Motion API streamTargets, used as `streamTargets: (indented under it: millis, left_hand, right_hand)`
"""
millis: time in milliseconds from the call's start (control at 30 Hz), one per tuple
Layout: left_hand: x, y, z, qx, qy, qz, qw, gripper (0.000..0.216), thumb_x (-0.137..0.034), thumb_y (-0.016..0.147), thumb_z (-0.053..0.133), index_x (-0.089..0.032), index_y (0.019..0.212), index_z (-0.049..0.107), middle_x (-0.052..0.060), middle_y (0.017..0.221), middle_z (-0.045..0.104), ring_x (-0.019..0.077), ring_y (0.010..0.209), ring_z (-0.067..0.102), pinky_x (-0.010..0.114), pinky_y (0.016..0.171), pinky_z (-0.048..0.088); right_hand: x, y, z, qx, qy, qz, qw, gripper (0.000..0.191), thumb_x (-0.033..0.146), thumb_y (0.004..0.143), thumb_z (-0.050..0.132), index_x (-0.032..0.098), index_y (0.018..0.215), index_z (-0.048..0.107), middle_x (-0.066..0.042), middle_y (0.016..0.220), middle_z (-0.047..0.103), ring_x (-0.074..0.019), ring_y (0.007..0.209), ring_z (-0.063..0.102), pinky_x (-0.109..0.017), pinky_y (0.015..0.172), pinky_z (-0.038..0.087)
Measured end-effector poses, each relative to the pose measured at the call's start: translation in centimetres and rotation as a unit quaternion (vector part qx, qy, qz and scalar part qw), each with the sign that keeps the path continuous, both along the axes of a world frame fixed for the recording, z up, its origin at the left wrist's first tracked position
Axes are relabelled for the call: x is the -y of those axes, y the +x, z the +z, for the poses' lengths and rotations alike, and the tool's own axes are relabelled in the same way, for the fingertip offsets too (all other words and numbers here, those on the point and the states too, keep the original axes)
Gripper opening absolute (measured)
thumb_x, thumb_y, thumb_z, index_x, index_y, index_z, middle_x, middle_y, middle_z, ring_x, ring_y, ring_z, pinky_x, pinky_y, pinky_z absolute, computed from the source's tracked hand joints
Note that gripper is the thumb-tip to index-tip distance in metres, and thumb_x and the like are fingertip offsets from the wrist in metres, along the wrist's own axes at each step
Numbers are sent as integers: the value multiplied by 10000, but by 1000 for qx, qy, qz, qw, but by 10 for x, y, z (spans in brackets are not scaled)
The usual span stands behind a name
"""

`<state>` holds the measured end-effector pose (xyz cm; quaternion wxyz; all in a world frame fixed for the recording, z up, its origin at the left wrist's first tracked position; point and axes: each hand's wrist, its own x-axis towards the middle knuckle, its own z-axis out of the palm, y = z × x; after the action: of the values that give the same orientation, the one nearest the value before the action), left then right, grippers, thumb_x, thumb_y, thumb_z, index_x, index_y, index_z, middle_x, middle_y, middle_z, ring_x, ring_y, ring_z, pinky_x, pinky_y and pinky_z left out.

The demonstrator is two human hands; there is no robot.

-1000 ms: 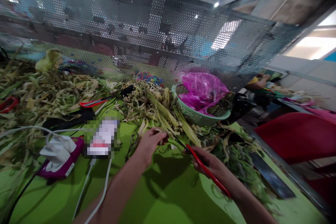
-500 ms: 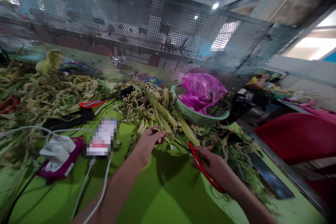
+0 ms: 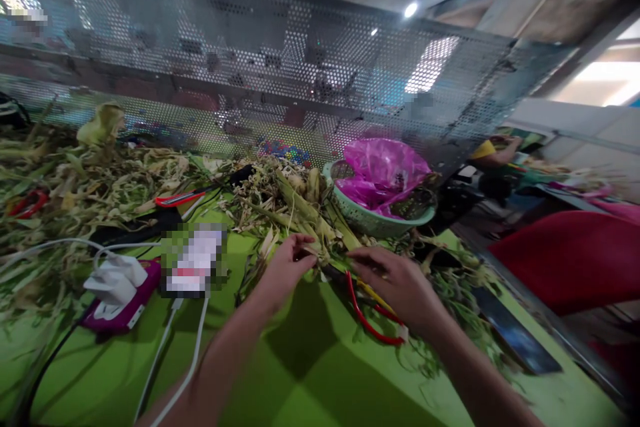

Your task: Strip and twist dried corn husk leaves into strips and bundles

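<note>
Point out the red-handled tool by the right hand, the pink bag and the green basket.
Red-handled tool (image 3: 356,311): head view, on its curved red handle.
Pink bag (image 3: 383,175): head view, on its crumpled middle.
Green basket (image 3: 379,225): head view, on its near outer wall.

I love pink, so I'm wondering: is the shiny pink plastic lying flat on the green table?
No, the shiny pink plastic is bunched up in the pale green basket.
</note>
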<state>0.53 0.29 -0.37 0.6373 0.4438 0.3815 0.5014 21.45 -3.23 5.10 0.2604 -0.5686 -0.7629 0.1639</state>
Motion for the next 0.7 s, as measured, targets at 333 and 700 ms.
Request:
streamTargets:
  millis: [333,700]
  left_hand:
    - [4,12,6,-46,19,12,999,345,-175,722,711,-166,1039,574,24,823,654,149,783,606,275,749,449]
    - [8,39,10,10,-13,29,999,163,-275,708,722,-158,806,665,6,768,635,122,722,559,254,736,444]
  right_hand:
    - [-26,-26,-18,-300,-68,19,951,262,427,777,700,172,821,661,-16,770,677,-186,736,614,-304,703,482]
    - [-18,-21,-27,-482,-174,-15,858,319,428,682,799,176,849,696,-23,740,690,-148,604,586,-283,610,488]
